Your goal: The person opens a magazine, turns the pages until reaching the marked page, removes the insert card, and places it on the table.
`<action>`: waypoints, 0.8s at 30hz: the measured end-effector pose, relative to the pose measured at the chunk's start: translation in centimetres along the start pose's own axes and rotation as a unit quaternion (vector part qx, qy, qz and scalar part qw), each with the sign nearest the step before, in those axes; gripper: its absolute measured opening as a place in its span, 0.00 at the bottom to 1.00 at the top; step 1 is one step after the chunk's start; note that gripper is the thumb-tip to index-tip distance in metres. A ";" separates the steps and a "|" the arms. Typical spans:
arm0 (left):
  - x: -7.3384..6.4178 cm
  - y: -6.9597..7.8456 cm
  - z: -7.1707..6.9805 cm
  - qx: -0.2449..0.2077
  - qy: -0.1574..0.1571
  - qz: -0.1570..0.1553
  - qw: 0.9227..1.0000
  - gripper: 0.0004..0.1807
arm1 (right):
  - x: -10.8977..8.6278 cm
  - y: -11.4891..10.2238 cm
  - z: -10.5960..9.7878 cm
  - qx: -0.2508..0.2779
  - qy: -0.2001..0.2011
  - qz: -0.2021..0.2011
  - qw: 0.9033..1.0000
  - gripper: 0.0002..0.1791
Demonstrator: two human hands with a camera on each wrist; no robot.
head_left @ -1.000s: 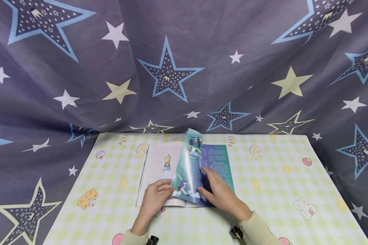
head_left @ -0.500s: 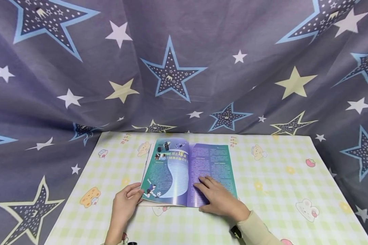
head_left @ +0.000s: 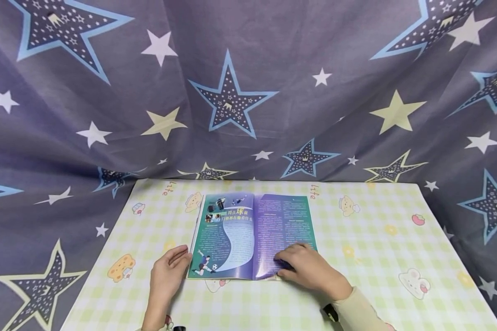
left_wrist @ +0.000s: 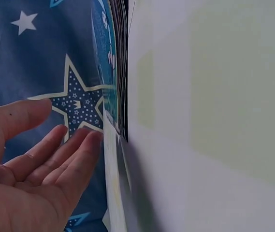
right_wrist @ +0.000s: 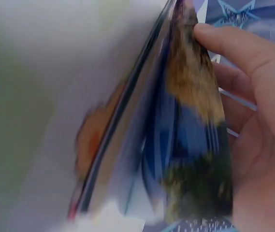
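Note:
An open magazine (head_left: 236,253) lies on the table, its left page showing a football player and its right page purple and green with columns of text. My right hand (head_left: 308,269) pinches the lower right part of the right page. In the right wrist view that page (right_wrist: 190,130) is lifted and bent, with a blurred picture on its underside and the thumb at its edge. My left hand (head_left: 167,273) rests beside the magazine's lower left edge, fingers loosely bent. Nothing is in its palm in the left wrist view, where the page edges (left_wrist: 120,63) stand close by.
A checked tablecloth (head_left: 377,285) with cartoon prints covers the table. Behind and at both sides hangs a dark curtain (head_left: 273,55) printed with stars.
The football page has turned over from right to left and now lies flat. My left hand carried it left and let go. My right hand shifted from lying on the right page to pinching it.

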State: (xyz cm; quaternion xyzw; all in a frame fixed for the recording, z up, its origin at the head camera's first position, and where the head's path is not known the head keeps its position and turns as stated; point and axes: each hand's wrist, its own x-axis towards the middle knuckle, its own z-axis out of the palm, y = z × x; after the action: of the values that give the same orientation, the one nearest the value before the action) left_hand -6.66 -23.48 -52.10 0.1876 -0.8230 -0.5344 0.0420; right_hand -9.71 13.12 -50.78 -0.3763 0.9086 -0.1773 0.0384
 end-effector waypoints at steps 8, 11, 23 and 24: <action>-0.1 0.2 0.3 -0.010 0.000 0.002 1.000 0.18 | -2.0 2.3 -1.1 -0.009 0.096 0.058 0.994 0.23; -0.1 0.3 0.6 -0.024 -0.009 0.010 1.000 0.18 | -2.3 2.9 -1.1 -0.034 0.157 0.093 0.983 0.34; -0.5 2.1 4.0 -0.059 -0.066 0.071 0.994 0.18 | -0.6 1.1 -0.3 0.026 0.176 0.167 0.970 0.47; -0.5 2.3 4.3 -0.065 -0.073 0.075 0.992 0.18 | -0.3 0.8 -0.3 0.038 0.171 0.163 0.971 0.47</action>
State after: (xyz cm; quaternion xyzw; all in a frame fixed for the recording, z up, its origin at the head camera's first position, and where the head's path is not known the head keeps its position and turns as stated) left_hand -7.94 -18.73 -51.83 0.0829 -0.7993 -0.5942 0.0341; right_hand -10.11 13.97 -50.83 -0.1852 0.9434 -0.2648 -0.0751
